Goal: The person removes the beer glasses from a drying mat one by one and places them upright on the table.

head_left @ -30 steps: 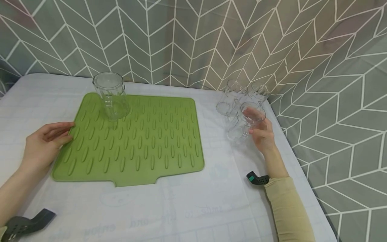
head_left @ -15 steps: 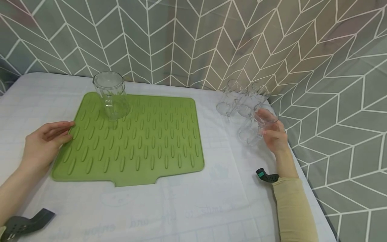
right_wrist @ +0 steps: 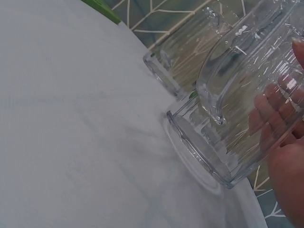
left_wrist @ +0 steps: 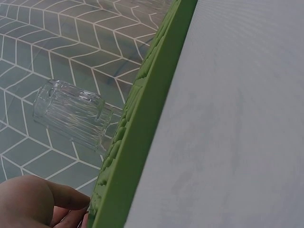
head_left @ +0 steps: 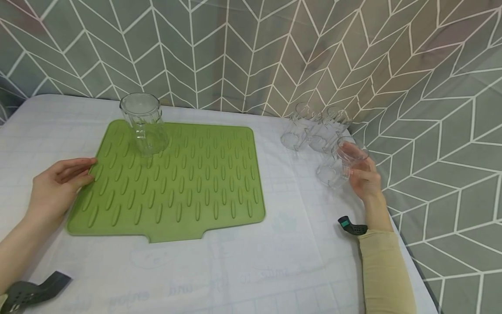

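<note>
A green ribbed silicone mat lies on the white-covered table. My left hand pinches its left edge between thumb and fingers; in the left wrist view those fingers meet the edge. One clear glass mug stands upright at the mat's back left. Over on the right, my right hand holds another clear glass mug by its side, upright. Its handle faces away from the palm in the right wrist view. Whether its base touches the cloth I cannot tell.
Two more clear glass mugs stand just behind the held one, close to the table's back right corner. A grey curtain with white lines hangs behind the table and along its right side. White cloth covers the tabletop.
My right hand has moved right and slightly toward me with its mug, away from the two mugs behind. The left hand, the mat and the mug on it have stayed put.
</note>
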Demonstrator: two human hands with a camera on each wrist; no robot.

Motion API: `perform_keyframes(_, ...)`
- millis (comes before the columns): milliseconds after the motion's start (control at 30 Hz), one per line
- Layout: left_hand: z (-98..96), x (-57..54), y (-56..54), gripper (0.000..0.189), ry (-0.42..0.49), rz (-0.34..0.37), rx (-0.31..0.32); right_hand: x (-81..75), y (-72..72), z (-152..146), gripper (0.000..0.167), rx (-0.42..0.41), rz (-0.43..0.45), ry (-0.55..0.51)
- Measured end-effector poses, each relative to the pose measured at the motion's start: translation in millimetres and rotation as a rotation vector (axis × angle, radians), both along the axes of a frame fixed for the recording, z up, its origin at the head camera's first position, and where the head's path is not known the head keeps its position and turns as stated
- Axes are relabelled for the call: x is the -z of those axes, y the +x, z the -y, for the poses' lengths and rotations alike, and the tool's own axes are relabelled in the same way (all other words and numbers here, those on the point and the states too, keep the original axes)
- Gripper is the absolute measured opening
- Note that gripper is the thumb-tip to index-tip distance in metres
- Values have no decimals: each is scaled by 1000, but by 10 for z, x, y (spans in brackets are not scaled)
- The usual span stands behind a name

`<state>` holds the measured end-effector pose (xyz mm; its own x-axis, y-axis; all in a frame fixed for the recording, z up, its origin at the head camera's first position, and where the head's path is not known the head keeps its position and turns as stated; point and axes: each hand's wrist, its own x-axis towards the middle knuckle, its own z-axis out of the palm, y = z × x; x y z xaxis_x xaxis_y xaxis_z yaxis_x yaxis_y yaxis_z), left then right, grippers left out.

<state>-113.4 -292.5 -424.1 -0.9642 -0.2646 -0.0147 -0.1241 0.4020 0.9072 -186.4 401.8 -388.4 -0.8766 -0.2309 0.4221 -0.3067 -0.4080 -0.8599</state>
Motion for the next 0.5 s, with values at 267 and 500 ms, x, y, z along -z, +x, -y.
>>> perform_keyframes(267, 5, 3, 7, 32, 0, 6, -3, 52, -22, -77, 62, -6, -7, -111)
perform_keyframes(500, -7, -8, 1, 31, 11, 0, -2, 77, -5, -165, 60, -35, 6, -140)
